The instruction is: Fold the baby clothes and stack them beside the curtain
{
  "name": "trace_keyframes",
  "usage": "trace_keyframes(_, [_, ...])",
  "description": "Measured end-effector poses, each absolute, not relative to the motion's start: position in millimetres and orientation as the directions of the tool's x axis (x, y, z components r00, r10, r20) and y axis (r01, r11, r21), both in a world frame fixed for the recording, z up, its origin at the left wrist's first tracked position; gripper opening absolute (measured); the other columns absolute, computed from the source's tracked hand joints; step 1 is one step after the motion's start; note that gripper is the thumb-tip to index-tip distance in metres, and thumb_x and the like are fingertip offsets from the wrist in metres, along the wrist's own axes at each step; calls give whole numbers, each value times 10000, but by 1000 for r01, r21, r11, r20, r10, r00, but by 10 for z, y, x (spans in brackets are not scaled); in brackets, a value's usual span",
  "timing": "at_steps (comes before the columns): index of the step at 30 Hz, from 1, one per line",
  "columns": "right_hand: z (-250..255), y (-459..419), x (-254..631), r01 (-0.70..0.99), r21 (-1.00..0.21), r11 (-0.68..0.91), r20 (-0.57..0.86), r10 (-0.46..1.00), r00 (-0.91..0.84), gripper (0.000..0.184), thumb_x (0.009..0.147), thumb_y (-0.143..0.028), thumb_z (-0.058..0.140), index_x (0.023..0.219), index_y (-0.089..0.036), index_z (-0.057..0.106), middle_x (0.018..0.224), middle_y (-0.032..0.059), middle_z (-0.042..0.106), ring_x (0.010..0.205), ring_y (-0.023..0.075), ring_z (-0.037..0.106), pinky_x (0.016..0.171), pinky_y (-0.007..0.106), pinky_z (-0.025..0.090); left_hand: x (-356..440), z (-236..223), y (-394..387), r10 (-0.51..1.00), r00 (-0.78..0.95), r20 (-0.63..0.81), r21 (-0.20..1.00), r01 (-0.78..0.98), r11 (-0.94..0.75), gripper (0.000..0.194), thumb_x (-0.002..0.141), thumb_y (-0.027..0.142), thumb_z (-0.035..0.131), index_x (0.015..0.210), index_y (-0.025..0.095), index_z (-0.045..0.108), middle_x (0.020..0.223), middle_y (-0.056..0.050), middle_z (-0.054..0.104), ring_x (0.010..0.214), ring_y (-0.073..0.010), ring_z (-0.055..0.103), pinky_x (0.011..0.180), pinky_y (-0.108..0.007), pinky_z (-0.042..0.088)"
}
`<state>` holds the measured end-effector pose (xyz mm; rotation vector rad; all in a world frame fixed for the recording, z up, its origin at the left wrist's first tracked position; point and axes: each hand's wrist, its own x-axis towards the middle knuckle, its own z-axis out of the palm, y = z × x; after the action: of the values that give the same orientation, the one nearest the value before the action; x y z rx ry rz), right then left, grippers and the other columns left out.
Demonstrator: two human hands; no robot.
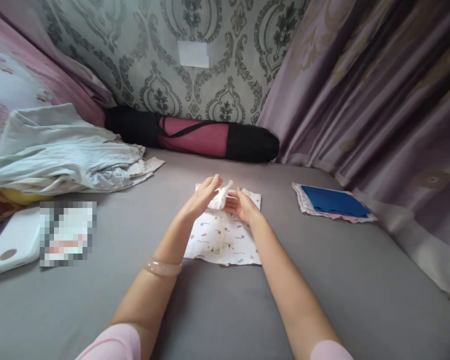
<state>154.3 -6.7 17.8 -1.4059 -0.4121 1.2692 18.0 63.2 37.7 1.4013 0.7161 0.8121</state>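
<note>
A white cloth with small coloured prints (225, 240) lies spread on the grey sheet in front of me. Above its far half, a small crumpled piece of white fabric (218, 201) stands up between my hands, with a thin tip rising towards the right. My left hand (207, 192) is on its left side, fingers stretched out and the back of the hand towards me. On the other side, my right hand (242, 205) has its palm turned inward and its fingers extended, close to the fabric. Whether the crumpled piece belongs to the printed cloth, I cannot tell.
To the right lies a folded blue cloth (333, 201) on patterned fabric. A pale pile of clothes (65, 150), a white box-like object (18, 240) and a blurred-out item (69, 232) are at left. A black and maroon long bag (195, 136) rests along the wall.
</note>
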Motion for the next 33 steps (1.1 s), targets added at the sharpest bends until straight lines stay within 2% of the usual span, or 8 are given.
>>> trace_keyframes(2, [204,-99,1567,-511,-810,-288,-488,816,312,578,1020,-519,137,1107,-166,587,962,115,735,835,198,710,789,395,567,120,358,681,824,564,54,998,-60,-24,502,906,634,446,1118,208,605,1338,-119,587,1275,-216,523,1040,-332,424])
trace_keyframes(4, [205,-114,1586,-554,-782,-284,-499,819,284,583,1011,-549,149,1096,-182,595,982,107,737,904,214,708,777,410,572,11,365,778,870,490,49,999,-32,-38,506,923,611,415,1151,192,583,1371,-137,564,1299,-222,505,1066,-363,402])
trace_keyframes(6, [176,-122,1598,-561,-781,-275,-497,817,292,423,1006,-478,306,1044,-179,603,955,97,739,910,212,706,774,395,578,-117,381,894,923,385,33,998,28,-48,453,929,537,420,1144,168,569,1317,-151,601,1246,-233,550,1036,-397,429])
trace_keyframes(9, [106,-136,1602,-498,-831,-248,-454,820,349,96,868,-193,560,952,-179,603,854,54,735,831,188,704,766,350,584,-269,362,1033,960,279,21,984,165,-70,344,879,364,456,1125,156,574,1202,-137,666,1129,-235,620,979,-423,472])
trace_keyframes(12, [61,-147,1605,-402,-891,-212,-373,846,381,297,682,-14,550,915,-191,601,768,2,716,766,177,698,766,335,586,-309,265,1085,941,333,62,951,266,-157,370,771,216,465,1103,142,611,1124,-127,702,1079,-230,643,982,-404,477])
trace_keyframes(16, [49,-139,1661,-291,-950,-115,-232,884,407,444,577,-27,489,980,-185,589,778,-12,707,792,185,700,815,337,567,-243,106,1052,860,502,93,862,391,-322,562,666,102,458,1206,132,612,1242,-133,662,1195,-245,590,1041,-373,440])
trace_keyframes(25, [-108,-115,1857,99,-985,-142,-62,824,563,568,571,-158,466,1127,-151,582,999,44,693,992,195,644,944,327,488,-184,-239,1103,759,651,21,647,570,-507,780,740,144,526,1496,155,333,1540,-141,385,1422,-280,349,1176,-426,251])
trace_keyframes(33, [-142,-169,1961,411,-835,-365,-41,787,616,657,660,-114,488,1313,-175,524,1111,79,692,1080,224,618,1005,358,442,-199,-241,1091,754,656,-28,608,610,-508,813,717,139,486,1508,150,301,1563,-165,330,1451,-312,284,1169,-507,228])
